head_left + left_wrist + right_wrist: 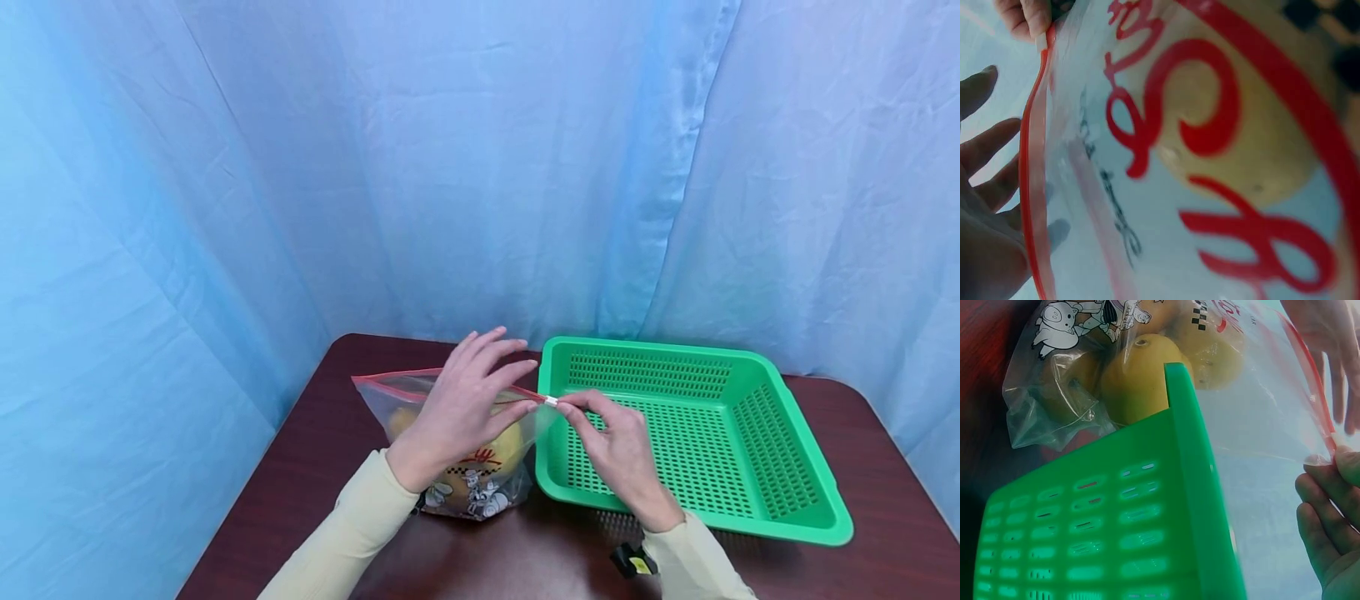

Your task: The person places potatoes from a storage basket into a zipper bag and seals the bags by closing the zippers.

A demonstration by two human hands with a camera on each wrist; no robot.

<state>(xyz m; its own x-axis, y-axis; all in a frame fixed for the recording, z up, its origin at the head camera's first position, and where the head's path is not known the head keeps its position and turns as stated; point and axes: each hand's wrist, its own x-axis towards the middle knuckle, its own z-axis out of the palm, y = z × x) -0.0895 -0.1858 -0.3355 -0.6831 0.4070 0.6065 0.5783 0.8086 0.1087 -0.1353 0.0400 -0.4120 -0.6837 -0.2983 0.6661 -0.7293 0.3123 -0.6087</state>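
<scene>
A clear zip bag (487, 496) with a red zip edge, red lettering and cartoon prints stands on the table, holding several round yellow fruits (1138, 381). Its mouth gapes toward the left. My right hand (618, 442) pinches the small white slider (551, 402) at the right end of the zip between thumb and fingertips. Close beside it, my left hand (457, 408) is over the bag's top edge, fingers spread and thumb pointing at the slider. In the left wrist view, the fingers of the left hand (991, 187) extend along the red zip edge.
Right of the bag stands a green perforated basket (806, 442), its near-left rim close to the bag. The dark red-brown table (300, 467) has blue curtains (465, 167) behind and to the left. A black wrist device (630, 560) sits by the right sleeve.
</scene>
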